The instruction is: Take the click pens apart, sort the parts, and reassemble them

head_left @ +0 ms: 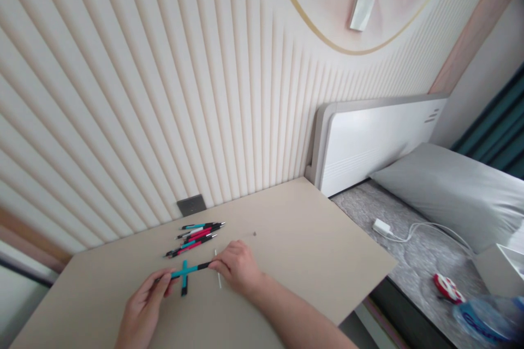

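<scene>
I see the teal-and-black pen [193,269] over the bench [295,218], lower left of frame centre; the left hand [147,300] and right hand [239,267] have fingers closed, pinching opposite ends.

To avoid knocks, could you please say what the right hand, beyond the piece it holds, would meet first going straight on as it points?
Past the held piece, the right hand would probably meet the other blue-and-black piece crossing it in view; depth is unclear, so it might pass above.
</scene>
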The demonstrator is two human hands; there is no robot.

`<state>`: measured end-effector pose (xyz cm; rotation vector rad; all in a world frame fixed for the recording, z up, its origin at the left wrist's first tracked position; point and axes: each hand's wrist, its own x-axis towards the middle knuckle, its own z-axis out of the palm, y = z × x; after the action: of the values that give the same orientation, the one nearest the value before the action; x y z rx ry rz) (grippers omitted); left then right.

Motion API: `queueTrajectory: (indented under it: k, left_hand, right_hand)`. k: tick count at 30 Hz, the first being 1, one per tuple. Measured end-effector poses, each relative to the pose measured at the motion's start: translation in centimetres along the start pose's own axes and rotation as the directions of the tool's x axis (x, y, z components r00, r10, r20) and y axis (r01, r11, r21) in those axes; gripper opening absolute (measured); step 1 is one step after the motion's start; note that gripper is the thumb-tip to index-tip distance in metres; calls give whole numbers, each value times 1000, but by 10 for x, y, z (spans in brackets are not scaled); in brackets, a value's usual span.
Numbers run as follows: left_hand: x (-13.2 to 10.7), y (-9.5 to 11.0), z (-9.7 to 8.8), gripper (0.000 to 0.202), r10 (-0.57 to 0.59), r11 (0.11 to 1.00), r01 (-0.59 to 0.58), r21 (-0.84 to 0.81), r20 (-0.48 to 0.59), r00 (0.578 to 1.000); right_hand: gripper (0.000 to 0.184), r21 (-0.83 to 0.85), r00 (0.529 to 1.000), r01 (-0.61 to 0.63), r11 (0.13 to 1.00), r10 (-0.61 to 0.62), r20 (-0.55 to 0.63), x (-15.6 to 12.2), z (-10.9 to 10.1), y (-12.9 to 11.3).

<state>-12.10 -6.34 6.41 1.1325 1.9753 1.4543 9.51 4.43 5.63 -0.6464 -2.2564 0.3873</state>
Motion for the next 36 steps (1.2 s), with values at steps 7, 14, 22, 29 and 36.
queueTrajectory:
  k: [7,14,22,29,36]
  left_hand:
    - [-1,-5,-2,57,28,999,-29,17,39,999]
    - [-5,4,-1,58,6,999,-3,-50,74,997]
    - [-5,8,-5,56,21,998,-18,-63,53,998]
    - [-12,11,-3,50,31,989,-21,-148,64,997]
    - [-14,6,1,50,-13,986,22,-166,60,998]
  right_hand:
    - [36,-147,994,-96,984,102,35,0,-2,0]
    - [28,-7,995,-93,996,93,-21,3,2,0]
    - [24,112,997,-51,992,56,-46,-2,-2,-5]
    - [24,126,995,-98,987,100,-6,-5,7,0]
    - [14,379,985,-111,919,151,-78,-8,12,-3]
